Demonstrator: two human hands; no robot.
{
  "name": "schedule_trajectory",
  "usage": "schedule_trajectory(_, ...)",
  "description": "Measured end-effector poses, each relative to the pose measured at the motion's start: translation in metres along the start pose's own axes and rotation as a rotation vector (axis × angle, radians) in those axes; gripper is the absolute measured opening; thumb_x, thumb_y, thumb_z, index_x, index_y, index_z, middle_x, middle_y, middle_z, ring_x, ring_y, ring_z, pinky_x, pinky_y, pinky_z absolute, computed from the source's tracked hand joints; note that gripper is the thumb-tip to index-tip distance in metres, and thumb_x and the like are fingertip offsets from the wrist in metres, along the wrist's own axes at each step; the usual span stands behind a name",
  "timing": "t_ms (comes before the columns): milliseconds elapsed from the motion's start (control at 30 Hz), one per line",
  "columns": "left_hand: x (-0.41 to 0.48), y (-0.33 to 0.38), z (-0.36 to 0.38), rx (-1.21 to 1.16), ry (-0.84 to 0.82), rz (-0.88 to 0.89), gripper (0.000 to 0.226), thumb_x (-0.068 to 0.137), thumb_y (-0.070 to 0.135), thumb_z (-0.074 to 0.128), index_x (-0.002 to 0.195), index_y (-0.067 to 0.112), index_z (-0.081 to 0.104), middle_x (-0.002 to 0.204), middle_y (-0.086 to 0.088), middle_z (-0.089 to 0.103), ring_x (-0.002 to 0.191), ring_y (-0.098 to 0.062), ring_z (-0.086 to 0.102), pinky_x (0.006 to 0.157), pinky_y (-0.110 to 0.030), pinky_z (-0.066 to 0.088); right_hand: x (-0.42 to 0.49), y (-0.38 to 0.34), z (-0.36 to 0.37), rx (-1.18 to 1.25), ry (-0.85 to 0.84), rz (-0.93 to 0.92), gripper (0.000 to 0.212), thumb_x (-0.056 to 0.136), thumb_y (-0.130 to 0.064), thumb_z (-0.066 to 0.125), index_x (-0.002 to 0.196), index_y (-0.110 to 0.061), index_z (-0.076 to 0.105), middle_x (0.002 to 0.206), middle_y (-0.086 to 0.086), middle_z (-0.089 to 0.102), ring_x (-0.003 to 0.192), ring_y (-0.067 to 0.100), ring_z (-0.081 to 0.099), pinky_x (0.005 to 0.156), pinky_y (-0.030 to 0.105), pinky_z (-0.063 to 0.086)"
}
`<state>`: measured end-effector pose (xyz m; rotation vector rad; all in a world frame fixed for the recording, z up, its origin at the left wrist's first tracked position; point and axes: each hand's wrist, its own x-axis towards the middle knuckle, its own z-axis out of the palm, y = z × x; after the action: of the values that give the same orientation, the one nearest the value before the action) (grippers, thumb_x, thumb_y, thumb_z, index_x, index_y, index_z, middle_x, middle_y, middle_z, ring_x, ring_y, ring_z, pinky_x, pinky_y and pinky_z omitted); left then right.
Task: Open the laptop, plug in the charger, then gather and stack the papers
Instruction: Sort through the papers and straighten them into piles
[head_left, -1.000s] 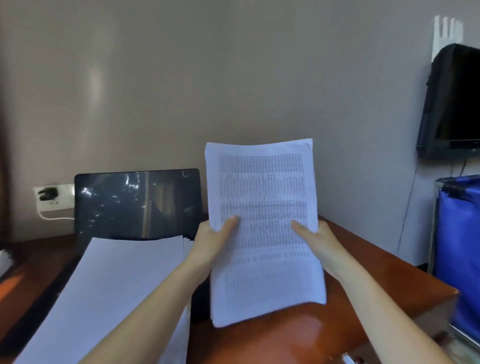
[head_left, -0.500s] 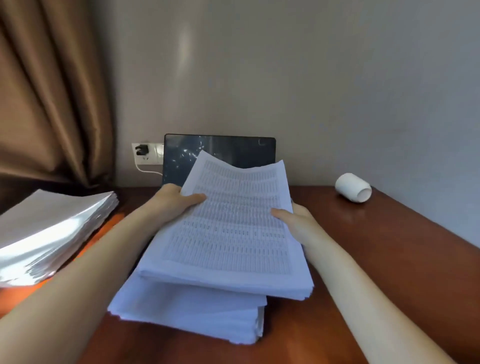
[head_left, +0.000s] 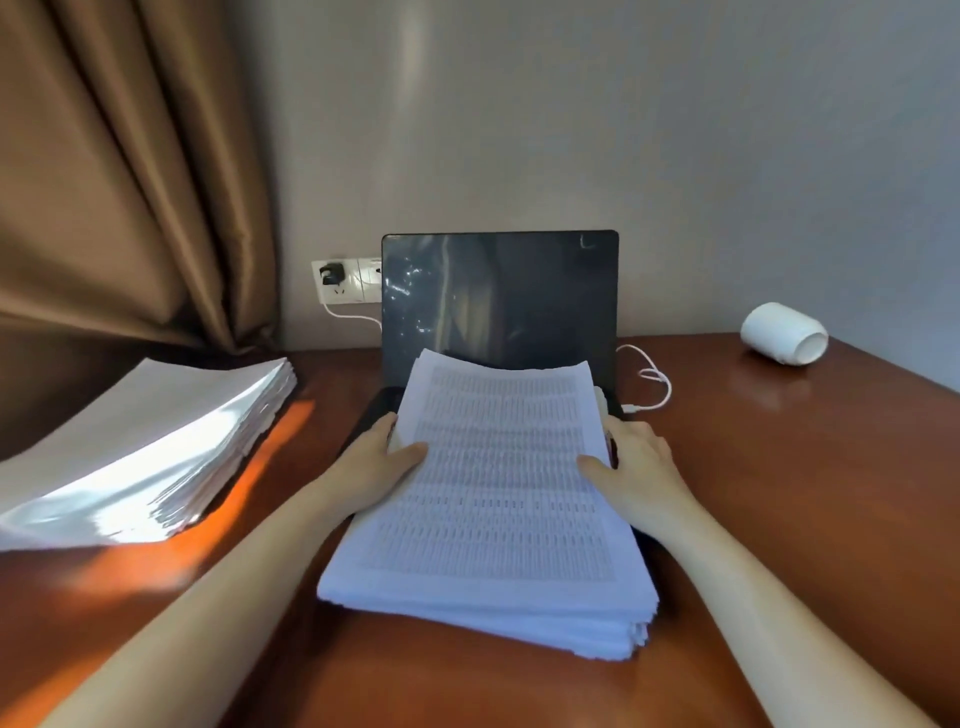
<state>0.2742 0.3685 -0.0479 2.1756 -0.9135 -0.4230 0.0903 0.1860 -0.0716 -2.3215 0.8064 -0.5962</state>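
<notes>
A thick stack of printed papers (head_left: 493, 499) lies in front of me, covering the keyboard of the open black laptop (head_left: 498, 296). My left hand (head_left: 379, 462) grips the stack's left edge, thumb on the top sheet. On the right edge, my right hand (head_left: 631, 462) holds the same stack with its thumb on top. The black charger plug (head_left: 331, 274) sits in the wall socket, and its white cable (head_left: 649, 382) runs to the laptop's right side. A second pile of white papers (head_left: 140, 447) lies at the left on the wooden desk (head_left: 805, 493).
A white cup (head_left: 783, 333) lies on its side at the desk's back right. A brown curtain (head_left: 130, 171) hangs at the left behind the second pile. The wall stands directly behind the laptop.
The printed sheets I held upright have come down flat onto the pile over the laptop keyboard. My view has swung left and downward, and both hands now sit at the stack's sides.
</notes>
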Motion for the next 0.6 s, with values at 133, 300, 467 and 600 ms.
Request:
schedule_trajectory(133, 0.003, 0.000, 0.004, -0.126, -0.035, -0.033, 0.041, 0.097, 0.022, 0.049, 0.134, 0.015, 0.033, 0.115, 0.001, 0.053, 0.089, -0.010, 0.054, 0.070, -0.021, 0.041, 0.000, -0.003, 0.008, 0.256, -0.137, -0.009, 0.056, 0.096, -0.019, 0.049, 0.145, -0.032, 0.024, 0.131, -0.010, 0.047, 0.119, 0.013, 0.047, 0.093, 0.030, 0.043)
schedule_trajectory(300, 0.008, 0.010, -0.004, -0.281, -0.099, -0.120, 0.028, 0.093, 0.021, 0.056, 0.116, 0.010, 0.045, 0.096, -0.001, 0.060, 0.077, -0.010, 0.059, 0.052, -0.015, 0.047, 0.004, -0.004, 0.013, 0.298, -0.142, 0.004, 0.061, 0.095, -0.019, 0.054, 0.143, -0.034, 0.020, 0.137, -0.007, 0.045, 0.124, 0.014, 0.047, 0.099, 0.032, 0.043)
schedule_trajectory(467, 0.005, 0.014, -0.002, -0.254, -0.147, -0.163, 0.015, 0.093, 0.021, 0.057, 0.102, 0.009, 0.059, 0.101, -0.007, 0.066, 0.087, -0.018, 0.065, 0.064, -0.021, 0.048, -0.001, -0.009, 0.008, 0.463, -0.106, 0.012, 0.049, 0.094, 0.000, 0.050, 0.133, -0.026, 0.038, 0.107, -0.019, 0.055, 0.098, -0.004, 0.055, 0.063, 0.002, 0.045)
schedule_trajectory(600, -0.013, 0.010, 0.006, -0.111, -0.089, -0.078, 0.004, 0.094, 0.024, 0.055, 0.092, 0.021, 0.054, 0.094, 0.002, 0.062, 0.078, -0.007, 0.059, 0.060, -0.017, 0.041, -0.007, -0.006, 0.003, 0.358, -0.124, -0.017, 0.048, 0.095, -0.004, 0.050, 0.136, -0.025, 0.038, 0.103, -0.028, 0.052, 0.091, -0.011, 0.053, 0.065, 0.002, 0.043)
